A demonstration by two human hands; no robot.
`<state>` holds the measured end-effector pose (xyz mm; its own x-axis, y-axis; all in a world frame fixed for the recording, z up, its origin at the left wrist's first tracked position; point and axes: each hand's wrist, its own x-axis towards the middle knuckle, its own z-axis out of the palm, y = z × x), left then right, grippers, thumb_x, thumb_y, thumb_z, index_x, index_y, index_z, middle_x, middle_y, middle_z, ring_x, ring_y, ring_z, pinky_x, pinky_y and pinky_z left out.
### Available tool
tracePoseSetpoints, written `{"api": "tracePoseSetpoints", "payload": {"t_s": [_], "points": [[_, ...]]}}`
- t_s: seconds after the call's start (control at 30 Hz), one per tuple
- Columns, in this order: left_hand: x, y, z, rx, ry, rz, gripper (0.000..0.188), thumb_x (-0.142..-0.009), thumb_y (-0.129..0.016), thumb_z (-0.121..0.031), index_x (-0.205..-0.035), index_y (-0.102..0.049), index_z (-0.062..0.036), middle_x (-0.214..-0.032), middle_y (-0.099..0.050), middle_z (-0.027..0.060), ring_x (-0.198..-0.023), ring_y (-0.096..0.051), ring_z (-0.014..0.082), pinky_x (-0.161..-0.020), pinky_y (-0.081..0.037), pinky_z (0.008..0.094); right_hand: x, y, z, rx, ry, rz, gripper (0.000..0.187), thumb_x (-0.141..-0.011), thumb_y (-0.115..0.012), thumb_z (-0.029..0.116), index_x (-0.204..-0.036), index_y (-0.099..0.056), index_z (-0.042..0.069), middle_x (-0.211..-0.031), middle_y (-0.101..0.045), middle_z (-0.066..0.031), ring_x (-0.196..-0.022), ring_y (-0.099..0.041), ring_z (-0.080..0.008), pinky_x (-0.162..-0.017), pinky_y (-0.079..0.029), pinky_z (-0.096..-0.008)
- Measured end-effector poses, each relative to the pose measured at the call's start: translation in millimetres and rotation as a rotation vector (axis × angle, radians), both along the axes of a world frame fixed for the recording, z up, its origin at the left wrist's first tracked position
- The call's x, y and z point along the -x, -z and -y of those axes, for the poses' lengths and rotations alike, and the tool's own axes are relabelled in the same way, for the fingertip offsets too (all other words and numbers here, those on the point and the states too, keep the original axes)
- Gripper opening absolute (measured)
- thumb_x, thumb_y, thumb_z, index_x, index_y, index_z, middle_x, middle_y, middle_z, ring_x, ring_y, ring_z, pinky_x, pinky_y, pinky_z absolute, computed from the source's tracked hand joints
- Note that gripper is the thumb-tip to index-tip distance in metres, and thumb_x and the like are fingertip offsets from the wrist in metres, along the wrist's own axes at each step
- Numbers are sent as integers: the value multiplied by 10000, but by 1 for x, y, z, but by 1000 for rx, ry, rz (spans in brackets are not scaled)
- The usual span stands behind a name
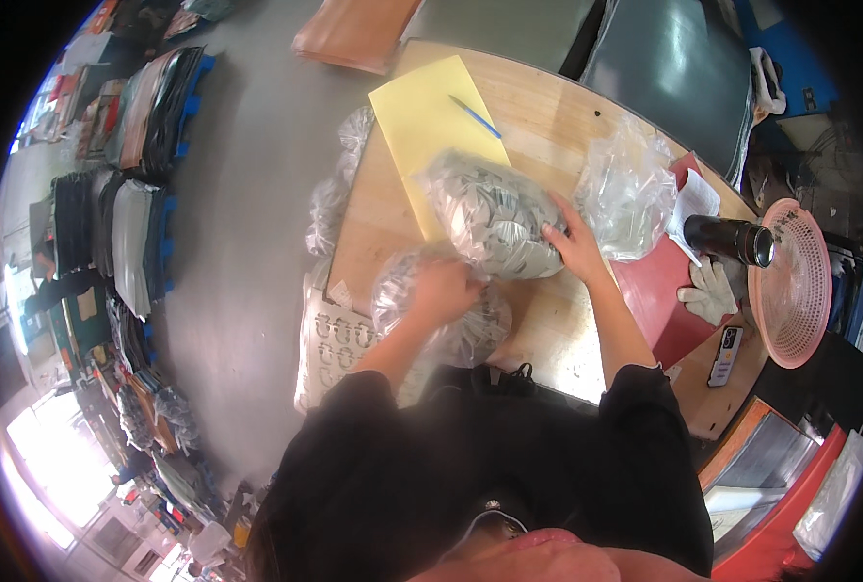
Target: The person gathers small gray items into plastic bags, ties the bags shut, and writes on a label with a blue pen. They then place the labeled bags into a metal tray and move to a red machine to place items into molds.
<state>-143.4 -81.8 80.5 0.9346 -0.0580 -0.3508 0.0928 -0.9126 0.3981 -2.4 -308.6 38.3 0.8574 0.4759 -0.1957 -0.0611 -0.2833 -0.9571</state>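
A clear plastic bag [499,215] full of small grey cut pieces lies on the wooden table, over the lower part of a yellow sheet [422,116]. My right hand [575,242] holds the bag's right side, thumb on top and fingers along its edge. My left hand [446,293] is closed on the loose, crumpled plastic at the bag's near end. What lies inside its fingers is partly hidden. Beneath my left forearm is more loose clear plastic [485,325]. A blue pen [475,116] rests on the yellow sheet.
Right of the bag lie crumpled clear plastic bags [630,184], a black bottle [727,240], a pale glove [711,291], a phone [725,356] and a pink basket [790,283]. A punched sheet [335,344] hangs by the table's left edge; filled bags [325,215] stand beyond it.
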Motion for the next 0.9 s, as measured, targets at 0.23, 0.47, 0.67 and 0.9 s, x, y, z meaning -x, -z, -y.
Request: {"api": "tracePoseSetpoints", "payload": {"t_s": [0.23,0.47,0.67,0.9], "points": [[-9,-5,1,502,-458,75,170,-885,-538,-154,-885,-588,9,-708,-577,121,-670,-561,248,-630,-442,365,-15,-11,-12,-188,99,-727,578,-940,-533,440,-1348,-496,32,-1331,-553,-85,-1226,-506,-208,-1010,-394,-331],[14,-31,-1,688,-410,-91,228,-879,-546,-206,-976,-587,-3,-840,-615,224,-821,-607,374,-711,-450,446,20,-14,1,-284,190,-1003,540,-953,-494,449,-1339,-518,72,-1307,-580,-49,-1199,-534,-184,-1016,-396,-335],[12,9,9,333,-207,-34,209,-901,-561,-226,-963,-612,-33,-895,-633,154,-846,-620,329,-720,-499,422,-8,12,7,-138,121,-829,520,-971,-459,433,-1317,-543,54,-1302,-581,-68,-1188,-540,-194,-1014,-398,-335],[7,8,11,195,-88,-140,327,-917,-519,-320,-1059,-628,-47,-1121,-615,217,-1026,-597,380,-847,-490,460,-50,13,-17,37,-51,-911,599,-960,-475,501,-1297,-549,10,-1284,-594,-98,-1167,-564,-197,-994,-431,-361]]}}
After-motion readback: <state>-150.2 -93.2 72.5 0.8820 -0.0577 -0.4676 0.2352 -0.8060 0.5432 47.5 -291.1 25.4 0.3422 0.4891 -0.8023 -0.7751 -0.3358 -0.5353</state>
